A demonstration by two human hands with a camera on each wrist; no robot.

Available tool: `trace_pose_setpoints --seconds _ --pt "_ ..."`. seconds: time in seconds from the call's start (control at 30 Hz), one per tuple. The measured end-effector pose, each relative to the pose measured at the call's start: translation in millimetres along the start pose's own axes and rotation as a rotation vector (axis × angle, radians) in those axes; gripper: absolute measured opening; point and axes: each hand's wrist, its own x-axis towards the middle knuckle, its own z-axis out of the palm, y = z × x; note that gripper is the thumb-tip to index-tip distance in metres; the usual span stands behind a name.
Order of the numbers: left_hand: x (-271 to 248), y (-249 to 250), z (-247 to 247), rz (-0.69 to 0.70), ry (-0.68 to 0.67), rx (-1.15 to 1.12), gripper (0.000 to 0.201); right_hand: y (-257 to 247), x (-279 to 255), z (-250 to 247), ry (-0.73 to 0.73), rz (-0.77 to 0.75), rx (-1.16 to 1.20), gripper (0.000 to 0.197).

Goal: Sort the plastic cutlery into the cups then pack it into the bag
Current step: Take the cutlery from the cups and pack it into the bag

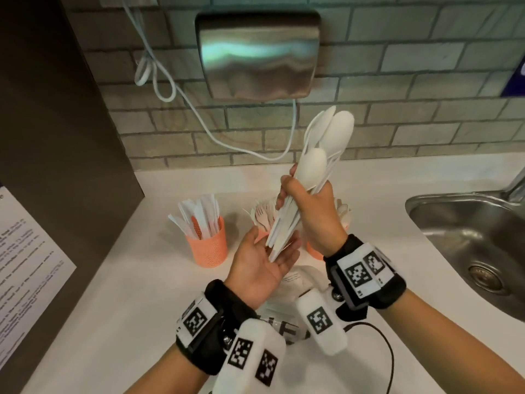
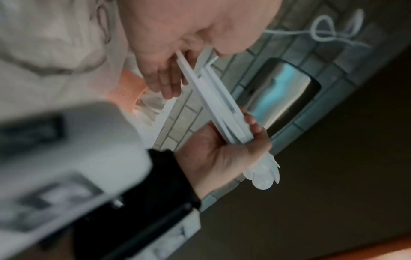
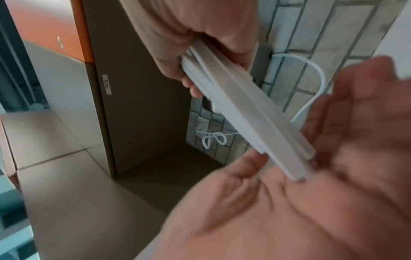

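Observation:
My right hand (image 1: pixel 301 191) grips a bundle of white plastic spoons (image 1: pixel 324 143) around the handles, bowls pointing up toward the wall. The handle ends rest against the upturned palm of my left hand (image 1: pixel 267 257), whose fingers are spread and relaxed. In the right wrist view the spoon handles (image 3: pixel 244 109) run from my fist down to the left palm (image 3: pixel 289 202). The left wrist view shows the spoons (image 2: pixel 220 109) between both hands. An orange cup of knives (image 1: pixel 207 245) stands left. A cup of forks (image 1: pixel 264 217) and a third orange cup (image 1: pixel 314 251) are partly hidden behind my hands.
A white bag (image 1: pixel 295 282) lies on the white counter (image 1: pixel 127 280) under my wrists. A steel sink (image 1: pixel 468 237) is at the right. A metal hand dryer (image 1: pixel 258 55) and its white cable (image 1: pixel 159 81) hang on the tiled wall. A dark cabinet (image 1: pixel 56 109) stands left.

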Motion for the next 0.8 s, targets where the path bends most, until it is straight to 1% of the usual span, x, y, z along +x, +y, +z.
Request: trace_pose_setpoints --seconds 0.13,0.23,0.3,0.43,0.53,0.63,0.7,0.73,0.8 --pt "7.0 -8.2 0.8 -0.07 0.051 -0.096 0.048 16.7 -12.7 -1.6 0.012 0.013 -0.102 0.025" --pt "7.4 -10.3 3.6 -0.057 0.06 -0.134 0.033 37.2 -26.3 -3.4 0.011 0.056 -0.152 0.028" --pt "7.8 -11.5 6.2 -0.054 0.059 -0.146 0.027 49.1 -33.4 -3.8 0.012 0.051 -0.187 0.029" --pt "10.1 -15.7 5.7 -0.07 0.068 -0.138 0.027 58.9 -36.5 -8.6 0.012 0.055 -0.193 0.032" --pt "13.9 -18.1 4.0 -0.089 0.061 -0.136 0.026 62.8 -37.6 -12.0 0.01 0.067 -0.198 0.026" --pt "17.0 -22.4 -1.2 -0.136 0.036 -0.037 0.037 66.3 -35.6 -16.6 -0.007 0.122 -0.18 0.02" --pt "17.3 -24.9 -7.7 -0.146 0.005 0.097 0.04 66.9 -32.5 -24.5 -0.027 0.221 -0.105 0.021" --pt "17.3 -23.4 -11.2 -0.108 -0.001 0.191 0.037 67.1 -30.9 -29.3 -0.055 0.292 -0.038 0.021" --pt "15.7 -15.0 -16.6 0.052 0.021 0.381 0.031 64.1 -31.0 -38.1 -0.145 0.41 0.082 0.018"
